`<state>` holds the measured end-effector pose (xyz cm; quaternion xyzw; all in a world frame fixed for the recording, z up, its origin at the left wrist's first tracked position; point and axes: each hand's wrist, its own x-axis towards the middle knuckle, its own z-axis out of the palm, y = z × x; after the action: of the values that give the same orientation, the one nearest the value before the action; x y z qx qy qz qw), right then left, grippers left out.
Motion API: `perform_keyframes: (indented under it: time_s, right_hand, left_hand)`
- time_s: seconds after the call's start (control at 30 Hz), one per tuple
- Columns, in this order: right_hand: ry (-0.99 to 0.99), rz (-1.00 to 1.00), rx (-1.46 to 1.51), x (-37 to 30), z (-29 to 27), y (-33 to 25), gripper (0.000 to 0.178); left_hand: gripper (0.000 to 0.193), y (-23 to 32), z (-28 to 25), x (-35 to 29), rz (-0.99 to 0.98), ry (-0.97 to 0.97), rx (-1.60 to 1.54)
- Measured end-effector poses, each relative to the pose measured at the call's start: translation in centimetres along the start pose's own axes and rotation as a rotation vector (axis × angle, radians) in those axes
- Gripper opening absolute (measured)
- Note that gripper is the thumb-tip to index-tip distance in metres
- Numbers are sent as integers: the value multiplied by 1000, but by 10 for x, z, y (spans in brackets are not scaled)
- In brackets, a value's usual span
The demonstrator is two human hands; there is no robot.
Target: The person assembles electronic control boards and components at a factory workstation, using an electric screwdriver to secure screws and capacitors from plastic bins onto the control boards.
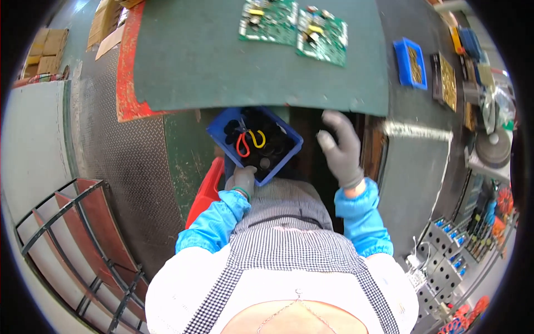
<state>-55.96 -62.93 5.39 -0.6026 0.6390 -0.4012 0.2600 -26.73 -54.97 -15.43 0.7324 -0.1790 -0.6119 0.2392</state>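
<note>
A blue plastic bin (222, 135) rests tilted at my lap, partly under the green table edge. My left hand (243, 179), in a grey glove, grips its near rim with the thumb over the edge; the other fingers are hidden. Inside the bin are small black parts (272, 146) and a cutting tool with one red and one yellow handle (257, 138). To the right of the bin, my gloved right hand (342, 149) is raised below the table edge, thumb and fingers apart, holding nothing that I can see.
Two green circuit boards (322, 38) lie on the green tabletop (222, 72). A blue tray (410, 64) of brass-coloured parts stands to the right, beside another box of parts (445, 82). A red plastic object (206, 189) is by my left forearm. A metal rack (83, 239) stands lower left.
</note>
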Motion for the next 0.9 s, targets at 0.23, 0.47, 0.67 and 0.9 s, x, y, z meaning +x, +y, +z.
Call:
perform_keyframes:
  time_s: [0.23,0.47,0.67,0.9]
  right_hand:
    - [-231,1106,964,-209,-19,36,93]
    - [350,912,1405,-258,-66,23,78]
    - [606,707,1336,-269,-138,-16,85]
    - [878,635,983,-310,-150,-25,77]
  left_hand:
    - [51,-12,15,-114,24,-115,300]
    - [56,37,73,-195,96,-611,482]
    - [78,118,115,-216,110,-972,389]
    - [74,285,227,-219,596,-1272,740]
